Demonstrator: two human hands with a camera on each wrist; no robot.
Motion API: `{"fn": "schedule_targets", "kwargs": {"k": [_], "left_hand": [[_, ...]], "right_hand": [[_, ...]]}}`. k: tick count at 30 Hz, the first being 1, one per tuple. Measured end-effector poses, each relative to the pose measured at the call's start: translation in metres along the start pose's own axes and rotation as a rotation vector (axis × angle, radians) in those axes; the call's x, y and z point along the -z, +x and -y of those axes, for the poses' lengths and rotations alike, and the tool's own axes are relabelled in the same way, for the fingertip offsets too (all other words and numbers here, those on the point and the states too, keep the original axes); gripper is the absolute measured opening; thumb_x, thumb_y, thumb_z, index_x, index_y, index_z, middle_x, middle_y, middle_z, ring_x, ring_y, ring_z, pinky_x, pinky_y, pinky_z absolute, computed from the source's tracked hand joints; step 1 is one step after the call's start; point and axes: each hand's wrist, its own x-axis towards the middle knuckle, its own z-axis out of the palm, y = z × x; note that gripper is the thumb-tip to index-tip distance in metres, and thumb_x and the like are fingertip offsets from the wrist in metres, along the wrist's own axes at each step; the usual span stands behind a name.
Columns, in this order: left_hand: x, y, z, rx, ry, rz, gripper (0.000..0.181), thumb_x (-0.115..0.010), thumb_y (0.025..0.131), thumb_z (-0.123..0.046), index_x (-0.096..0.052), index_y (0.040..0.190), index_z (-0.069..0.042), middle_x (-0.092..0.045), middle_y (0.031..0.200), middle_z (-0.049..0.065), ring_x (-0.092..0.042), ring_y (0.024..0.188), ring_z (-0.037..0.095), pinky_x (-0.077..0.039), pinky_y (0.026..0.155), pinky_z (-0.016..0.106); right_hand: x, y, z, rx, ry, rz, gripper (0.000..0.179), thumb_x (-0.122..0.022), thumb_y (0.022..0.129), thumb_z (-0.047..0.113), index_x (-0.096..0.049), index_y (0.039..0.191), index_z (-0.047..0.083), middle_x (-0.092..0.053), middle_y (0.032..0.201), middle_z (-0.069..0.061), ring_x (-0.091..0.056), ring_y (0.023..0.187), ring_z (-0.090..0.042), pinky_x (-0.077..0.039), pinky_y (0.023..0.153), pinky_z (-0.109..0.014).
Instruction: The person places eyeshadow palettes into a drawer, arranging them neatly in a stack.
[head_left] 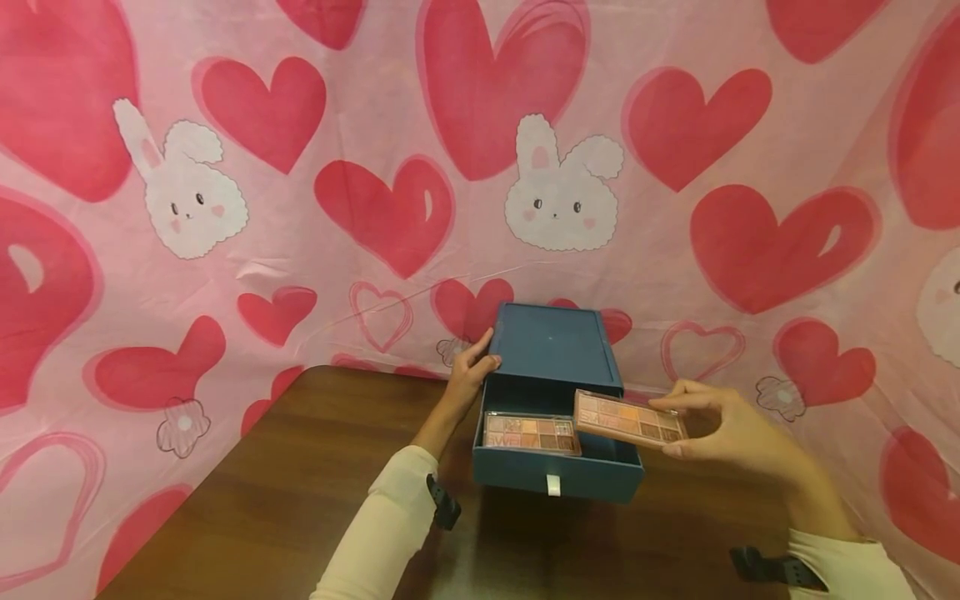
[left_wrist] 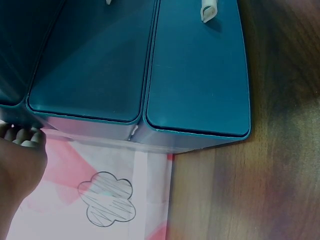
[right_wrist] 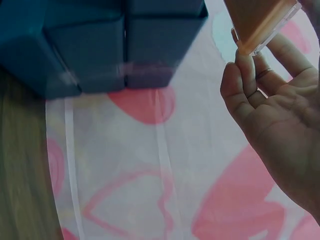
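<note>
A blue drawer unit (head_left: 555,342) stands on the table with its top drawer (head_left: 517,468) pulled out. Inside that drawer, on the left, lies an eyeshadow palette (head_left: 531,434) with a clear lid. My right hand (head_left: 712,425) pinches a second eyeshadow palette (head_left: 628,419) by its right end, thumb in front and fingers behind. This palette is tilted over the drawer's right part, its left end overlapping the first one's edge in the head view. My left hand (head_left: 467,379) rests against the unit's left side, near the front corner, with the index finger stretched along it.
Lower drawers (left_wrist: 200,70) with pull tabs sit beneath the pulled-out one, which has a white tab (head_left: 553,485) on its front. Brown wooden tabletop (head_left: 330,467) extends to the left. A pink cloth (head_left: 465,233) with hearts and rabbits hangs behind.
</note>
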Motion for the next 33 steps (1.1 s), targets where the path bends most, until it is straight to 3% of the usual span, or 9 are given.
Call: {"fn": "schedule_targets", "kwargs": {"k": [6, 12, 16, 22, 26, 33], "left_hand": [[0.0, 0.0, -0.001, -0.001, -0.008, 0.009, 0.064, -0.054, 0.089, -0.007, -0.042, 0.151, 0.003, -0.07, 0.108, 0.023, -0.059, 0.091, -0.002, -0.045, 0.091, 0.012], [0.0, 0.001, 0.0, 0.002, -0.014, 0.011, 0.063, -0.053, 0.09, -0.005, -0.042, 0.151, 0.005, -0.069, 0.109, 0.025, -0.059, 0.09, -0.004, -0.046, 0.09, 0.011], [0.0, 0.002, 0.001, 0.012, -0.001, 0.002, 0.062, -0.054, 0.089, -0.005, -0.043, 0.15, 0.003, -0.07, 0.111, 0.027, -0.06, 0.09, -0.004, -0.045, 0.09, 0.011], [0.0, 0.001, 0.0, 0.005, -0.007, -0.01, 0.062, -0.054, 0.089, -0.004, -0.043, 0.15, 0.005, -0.071, 0.103, 0.019, -0.06, 0.089, -0.004, -0.046, 0.088, 0.012], [0.0, 0.001, -0.001, 0.007, -0.01, -0.001, 0.062, -0.054, 0.09, -0.004, -0.043, 0.15, 0.005, -0.071, 0.102, 0.018, -0.06, 0.088, -0.004, -0.046, 0.087, 0.012], [-0.001, 0.001, -0.001, 0.005, -0.005, -0.006, 0.062, -0.054, 0.089, -0.005, -0.043, 0.15, 0.006, -0.072, 0.107, 0.026, -0.06, 0.088, -0.004, -0.045, 0.089, 0.011]], "right_hand": [[-0.014, 0.023, 0.002, -0.008, 0.135, 0.065, 0.053, -0.078, 0.08, -0.001, -0.068, 0.132, 0.002, -0.059, 0.1, -0.003, -0.055, 0.093, -0.013, -0.055, 0.072, -0.03], [-0.028, 0.04, 0.0, 0.065, 0.178, 0.11, 0.051, -0.078, 0.081, -0.003, -0.067, 0.13, -0.002, -0.058, 0.1, -0.005, -0.056, 0.092, -0.015, -0.057, 0.075, -0.031], [-0.035, 0.048, 0.0, 0.046, 0.09, 0.087, 0.049, -0.082, 0.08, 0.005, -0.07, 0.129, 0.005, -0.059, 0.101, -0.004, -0.055, 0.093, -0.013, -0.055, 0.08, -0.03], [-0.037, 0.054, 0.007, 0.012, -0.066, 0.04, 0.051, -0.087, 0.077, 0.018, -0.074, 0.125, 0.013, -0.062, 0.102, 0.002, -0.053, 0.097, -0.009, -0.049, 0.089, -0.033], [-0.039, 0.054, 0.01, 0.006, -0.093, 0.03, 0.053, -0.089, 0.075, 0.019, -0.074, 0.125, 0.012, -0.061, 0.101, 0.003, -0.053, 0.096, -0.009, -0.052, 0.084, -0.031], [-0.044, 0.055, 0.019, 0.022, -0.139, 0.031, 0.054, -0.091, 0.071, 0.024, -0.076, 0.121, 0.013, -0.063, 0.098, 0.007, -0.054, 0.089, -0.011, -0.051, 0.069, -0.025]]}}
